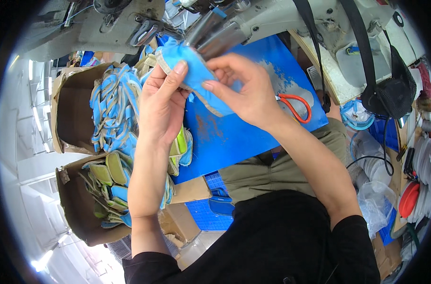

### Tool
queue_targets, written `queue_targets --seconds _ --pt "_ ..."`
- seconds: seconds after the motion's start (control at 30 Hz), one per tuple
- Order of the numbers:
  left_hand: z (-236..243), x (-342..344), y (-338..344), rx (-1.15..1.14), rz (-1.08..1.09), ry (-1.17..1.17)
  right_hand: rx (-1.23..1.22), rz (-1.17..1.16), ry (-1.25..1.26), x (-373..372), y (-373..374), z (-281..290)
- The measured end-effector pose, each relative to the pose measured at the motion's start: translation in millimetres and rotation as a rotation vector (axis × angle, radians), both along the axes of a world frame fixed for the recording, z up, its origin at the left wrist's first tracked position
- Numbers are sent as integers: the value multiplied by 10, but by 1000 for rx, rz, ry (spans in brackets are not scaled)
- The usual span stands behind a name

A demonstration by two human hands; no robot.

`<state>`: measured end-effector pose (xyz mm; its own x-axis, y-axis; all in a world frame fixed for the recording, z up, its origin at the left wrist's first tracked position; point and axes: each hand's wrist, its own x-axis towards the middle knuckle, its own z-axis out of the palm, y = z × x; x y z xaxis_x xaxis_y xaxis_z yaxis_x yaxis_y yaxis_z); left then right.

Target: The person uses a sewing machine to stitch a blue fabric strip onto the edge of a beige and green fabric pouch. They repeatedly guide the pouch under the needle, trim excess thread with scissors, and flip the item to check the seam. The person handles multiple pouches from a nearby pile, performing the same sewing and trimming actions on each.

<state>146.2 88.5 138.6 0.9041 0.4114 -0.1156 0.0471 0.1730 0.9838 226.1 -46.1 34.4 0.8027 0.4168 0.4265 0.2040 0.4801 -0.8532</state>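
Observation:
A light blue fabric piece [196,71] with a greyish bound edge is held up in front of the sewing machine [225,40]. My left hand [161,102] grips its left side, thumb lying on top and fingers underneath. At the right edge my right hand [248,92] has its thumb and curled fingers closed on the fabric; these fingertips are slightly blurred. Below both hands is a worn blue work board [210,146]. Scissors with red handles [306,110] lie on it, right of my right hand, their blades mostly hidden.
At the left, one cardboard box [75,111] stands beside a heap of blue and grey fabric pieces [113,106]. A nearer box [78,213] holds green and blue pieces [115,168]. Black straps [364,47] and a dark mesh pouch [390,97] hang at the right.

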Motion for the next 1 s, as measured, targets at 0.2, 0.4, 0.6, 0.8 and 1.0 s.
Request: queue_targets --seconds 0.2,0.4,0.6,0.8,1.0 --pt "-10 -15 54 -283 -96 6 8 9 12 1 -43 40" --pt "-71 52 -2 180 49 -79 -22 75 51 -6 14 13" --pt "-63 124 25 266 28 -80 -12 123 93 -32 15 15" --pt "-25 131 -2 213 35 -86 -4 190 188 -95 -67 120" --pt "84 202 27 127 51 -76 13 293 344 -74 -138 355"
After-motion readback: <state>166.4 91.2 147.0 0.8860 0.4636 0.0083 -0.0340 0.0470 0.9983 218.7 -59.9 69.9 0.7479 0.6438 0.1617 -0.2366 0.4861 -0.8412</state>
